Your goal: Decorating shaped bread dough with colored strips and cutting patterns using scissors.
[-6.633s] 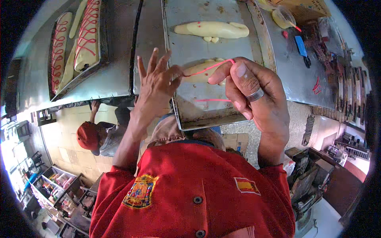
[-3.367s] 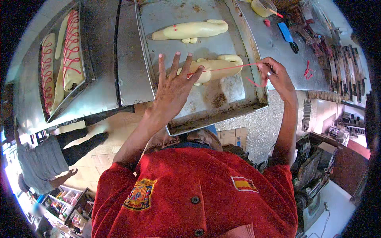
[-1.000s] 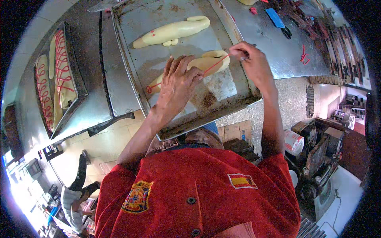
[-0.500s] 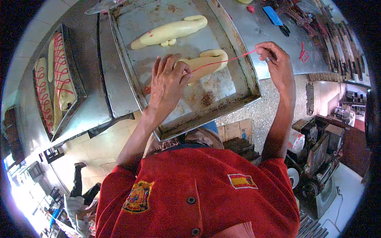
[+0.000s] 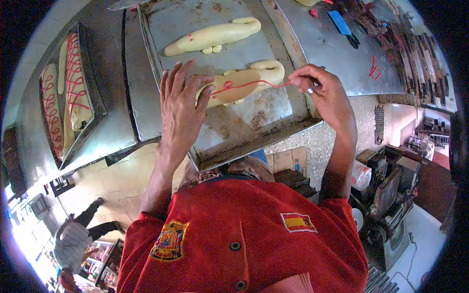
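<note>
A pale dough piece shaped like a long animal with a curled tail [image 5: 246,84] lies in a worn metal baking tray [image 5: 229,155]. Along its top runs a thin red dough strand [image 5: 264,82], with a small loop laid near the middle. Its right end is pinched between the thumb and fingers of my right hand [image 5: 322,90], above the tray's right rim. At the dough's left end is my left hand [image 5: 183,100], fingers spread, thumb and forefinger apart beside the strand's other end. Farther back in the tray lies a similar plain dough piece [image 5: 220,36] with red dots.
At left, a smaller tray [image 5: 95,110] holds long dough pieces decorated with red strands [image 5: 78,93]. Right of the big tray, on the metal table, lie loose red strands [image 5: 374,68] and a blue-bladed scraper [image 5: 339,22]. Another person [image 5: 73,239] is at lower left.
My right hand has come left and lower, so the strand now rests on the dough with a loop in it. My left hand has shifted left and its fingers have opened.
</note>
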A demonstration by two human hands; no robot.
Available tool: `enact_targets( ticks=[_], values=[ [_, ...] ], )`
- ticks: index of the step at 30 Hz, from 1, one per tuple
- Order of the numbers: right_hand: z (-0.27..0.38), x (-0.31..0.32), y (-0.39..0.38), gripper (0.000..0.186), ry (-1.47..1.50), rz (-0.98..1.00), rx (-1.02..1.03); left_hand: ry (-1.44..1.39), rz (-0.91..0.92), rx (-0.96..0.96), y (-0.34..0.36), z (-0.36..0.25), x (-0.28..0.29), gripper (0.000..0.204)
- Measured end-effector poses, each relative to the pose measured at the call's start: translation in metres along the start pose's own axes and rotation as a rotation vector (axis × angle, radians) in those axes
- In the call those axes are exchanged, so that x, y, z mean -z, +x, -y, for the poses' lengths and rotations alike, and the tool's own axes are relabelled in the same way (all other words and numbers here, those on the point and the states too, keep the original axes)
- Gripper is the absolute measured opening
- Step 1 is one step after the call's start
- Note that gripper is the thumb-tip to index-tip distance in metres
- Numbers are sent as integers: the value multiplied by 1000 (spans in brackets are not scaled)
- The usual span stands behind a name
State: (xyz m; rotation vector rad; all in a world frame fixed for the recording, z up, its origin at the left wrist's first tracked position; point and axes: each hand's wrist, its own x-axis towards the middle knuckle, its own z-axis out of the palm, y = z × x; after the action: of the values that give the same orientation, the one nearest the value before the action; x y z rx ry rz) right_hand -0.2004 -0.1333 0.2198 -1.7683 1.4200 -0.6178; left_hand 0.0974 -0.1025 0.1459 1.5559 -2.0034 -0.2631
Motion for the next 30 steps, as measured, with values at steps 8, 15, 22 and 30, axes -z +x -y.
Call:
enact_targets(
  ticks=[8, 15, 22, 30],
  values=[
    [-4, -13, 33, 13, 17, 25, 30, -18, -29, -17, 0, -8, 4, 20],
    [-40, 6, 39, 17, -226, -46, -61, -20, -28, -45, 3, -9, 5, 20],
    [-49, -16, 35, 20, -527, -153, 76, -114, 3, -143, 29, -25, -3, 22],
    [-41, -35, 31, 31, -521, -25, 103, 153, 231, -375, 51, -39, -60, 36]
  ],
)
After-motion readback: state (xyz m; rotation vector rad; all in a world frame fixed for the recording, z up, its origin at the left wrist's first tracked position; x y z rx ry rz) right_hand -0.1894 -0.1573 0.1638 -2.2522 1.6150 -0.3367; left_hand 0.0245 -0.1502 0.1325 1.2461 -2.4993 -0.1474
